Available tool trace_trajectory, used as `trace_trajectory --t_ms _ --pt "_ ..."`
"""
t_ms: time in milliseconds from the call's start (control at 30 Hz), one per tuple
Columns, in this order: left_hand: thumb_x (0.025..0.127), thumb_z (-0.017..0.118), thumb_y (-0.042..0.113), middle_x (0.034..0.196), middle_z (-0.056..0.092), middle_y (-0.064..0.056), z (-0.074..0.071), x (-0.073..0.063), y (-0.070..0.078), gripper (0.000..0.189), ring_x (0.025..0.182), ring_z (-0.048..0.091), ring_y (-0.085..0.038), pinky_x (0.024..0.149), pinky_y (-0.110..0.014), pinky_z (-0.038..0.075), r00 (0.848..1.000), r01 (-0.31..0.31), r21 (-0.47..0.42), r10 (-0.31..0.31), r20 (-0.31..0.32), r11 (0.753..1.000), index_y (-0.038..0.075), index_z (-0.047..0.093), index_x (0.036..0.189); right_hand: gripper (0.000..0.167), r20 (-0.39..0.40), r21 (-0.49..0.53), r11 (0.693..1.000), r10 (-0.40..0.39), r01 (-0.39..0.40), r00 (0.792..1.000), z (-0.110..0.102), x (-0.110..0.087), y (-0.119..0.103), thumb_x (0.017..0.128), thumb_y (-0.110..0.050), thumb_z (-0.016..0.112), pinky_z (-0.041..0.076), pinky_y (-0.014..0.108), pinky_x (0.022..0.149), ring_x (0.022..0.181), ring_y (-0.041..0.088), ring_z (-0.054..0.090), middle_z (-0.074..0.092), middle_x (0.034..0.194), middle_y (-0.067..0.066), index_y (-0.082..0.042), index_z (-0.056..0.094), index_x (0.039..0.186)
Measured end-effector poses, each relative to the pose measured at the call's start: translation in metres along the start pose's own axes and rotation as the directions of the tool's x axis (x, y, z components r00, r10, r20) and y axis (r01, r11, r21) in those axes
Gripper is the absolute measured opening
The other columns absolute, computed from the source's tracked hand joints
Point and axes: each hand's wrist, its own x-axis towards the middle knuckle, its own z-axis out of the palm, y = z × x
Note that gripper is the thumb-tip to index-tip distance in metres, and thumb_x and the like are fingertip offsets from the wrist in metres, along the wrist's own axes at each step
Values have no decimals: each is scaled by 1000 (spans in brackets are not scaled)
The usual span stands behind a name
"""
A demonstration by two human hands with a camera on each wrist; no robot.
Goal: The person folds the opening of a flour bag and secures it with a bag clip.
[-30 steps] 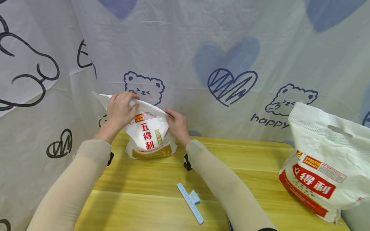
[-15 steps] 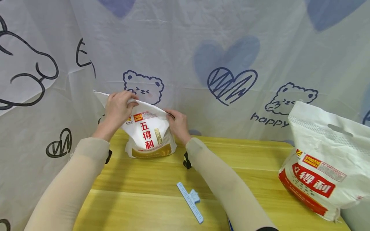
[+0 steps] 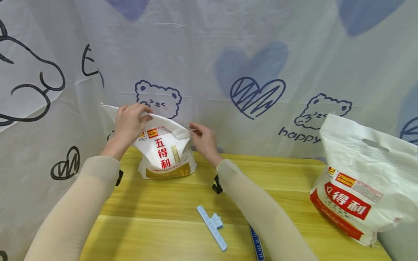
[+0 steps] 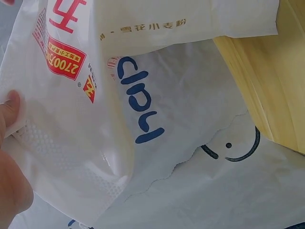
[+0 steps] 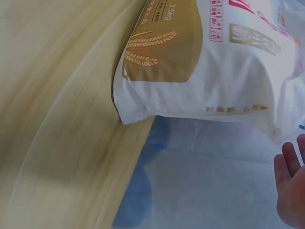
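A white flour bag [image 3: 162, 151] with red lettering and a gold band stands at the back left of the table, its top edge folded over. My left hand [image 3: 130, 122] pinches that edge between thumb and fingers; in the left wrist view the thumb [image 4: 13, 106] presses on the white plastic. At the fold's right end is my right hand [image 3: 204, 140], fingers extended. From the right wrist, those fingers [image 5: 282, 171] appear straight beside the bag's upper corner, gripping nothing. The bag's back is hidden from the head camera.
A light blue bag clip [image 3: 211, 227] lies on the wooden table [image 3: 156, 210], with a dark blue clip [image 3: 256, 243] partly under my right forearm. A larger flour bag [image 3: 356, 188] with a red label stands at the right. Behind hangs a printed curtain [image 3: 202, 65].
My right hand has let go of the fold and straightened its fingers, shifting slightly right of the bag. My left hand keeps its pinch. More of the dark blue clip shows.
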Motion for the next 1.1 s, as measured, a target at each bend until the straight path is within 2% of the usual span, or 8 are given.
trace_trajectory --t_ms 167,333,433,600,733,867,1100 --pt "96 73 6 114 72 -15 0 -1 -1 14 115 63 -37 123 -58 28 1000 1 3 -1 -6 1000 6 71 110 40 17 38 999 -37 36 999 -14 -8 -6 100 -10 69 57 30 99 111 24 70 70 133 8 -6 64 140" --pt "96 73 5 115 72 -16 0 -2 -2 14 116 63 -38 123 -58 28 1000 -10 -1 10 -10 1000 6 71 109 41 13 129 988 -86 83 996 -29 -19 -12 99 -6 70 58 35 100 112 29 70 68 135 13 -2 64 139" --pt "95 74 5 116 72 -17 0 -2 -1 14 117 62 -38 122 -59 28 1000 -13 -3 13 -14 1000 6 71 109 42 11 151 984 -93 90 996 -40 -27 -14 98 -5 71 58 35 99 112 29 70 67 137 14 -2 63 140" --pt "96 73 5 117 71 -16 0 -4 -2 14 118 62 -38 121 -59 29 1000 -14 -9 14 -19 1000 6 71 109 46 45 138 988 -82 75 996 -58 -42 -14 99 -9 71 59 35 99 113 28 69 65 140 11 -6 61 143" --pt "95 73 5 117 72 -16 0 -4 -2 14 118 62 -39 122 -59 28 1000 -21 -10 21 -23 1000 6 71 109 48 96 131 988 -90 77 991 -72 -58 -9 98 -9 72 59 40 99 115 30 69 63 143 14 -7 59 145" --pt "95 74 5 117 72 -16 0 -5 -2 14 118 62 -39 121 -59 29 999 -27 -8 27 -26 1000 6 71 109 51 159 94 992 -96 81 983 -82 -74 -1 99 -9 72 59 43 99 115 31 69 61 145 17 -6 57 147" --pt "95 74 4 118 72 -17 2 -6 -2 13 119 62 -39 121 -61 29 999 -31 -13 31 -24 999 6 71 108 56 272 4 999 -53 54 961 -95 -102 10 100 -13 71 59 48 99 119 37 67 59 146 17 -7 51 152"
